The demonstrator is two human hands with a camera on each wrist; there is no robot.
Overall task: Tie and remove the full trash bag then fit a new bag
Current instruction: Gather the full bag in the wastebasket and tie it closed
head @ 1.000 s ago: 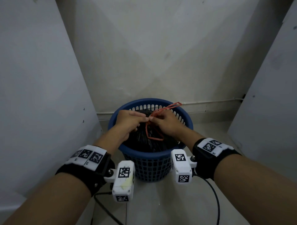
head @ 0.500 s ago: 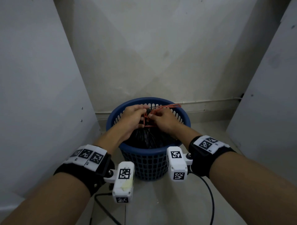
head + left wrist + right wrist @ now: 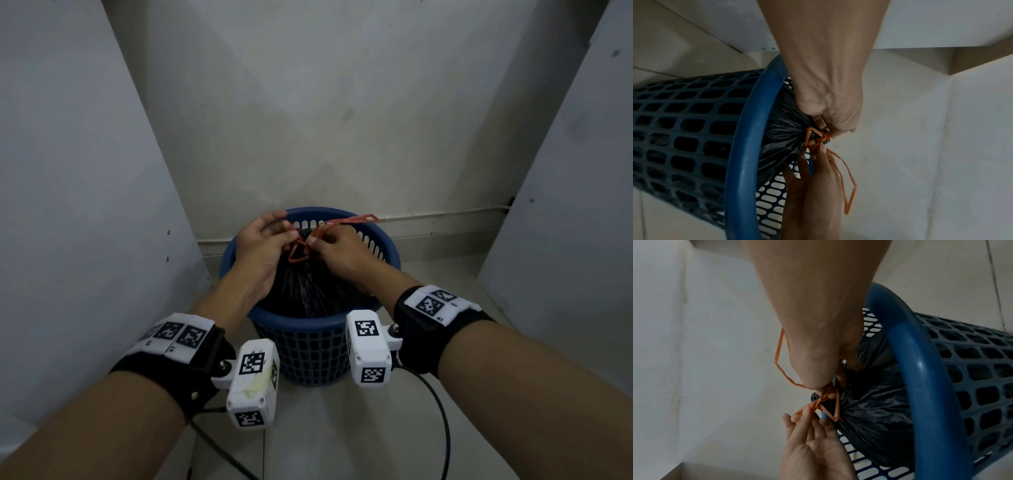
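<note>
A black trash bag (image 3: 308, 291) (image 3: 781, 134) (image 3: 869, 410) sits gathered at its neck inside a blue perforated bin (image 3: 308, 342) (image 3: 748, 146) (image 3: 920, 369). An orange drawstring (image 3: 298, 251) (image 3: 851, 191) (image 3: 835, 404) crosses at the neck, with one loop trailing past the far rim. My left hand (image 3: 270, 236) (image 3: 830, 123) (image 3: 807, 423) pinches the string on the left of the crossing. My right hand (image 3: 329, 245) (image 3: 818, 378) (image 3: 818, 162) pinches it on the right, thumb against the neck.
The bin stands on a pale tiled floor (image 3: 342, 428) in a narrow recess, with a grey panel (image 3: 85, 205) close on the left, another (image 3: 565, 222) on the right, and the back wall (image 3: 325, 120) just behind. Black cables (image 3: 442, 411) trail on the floor near my arms.
Both hands have lifted slightly and shifted toward the bin's far side. The lower drawstring loop has shrunk and drawn tighter against the bag's neck.
</note>
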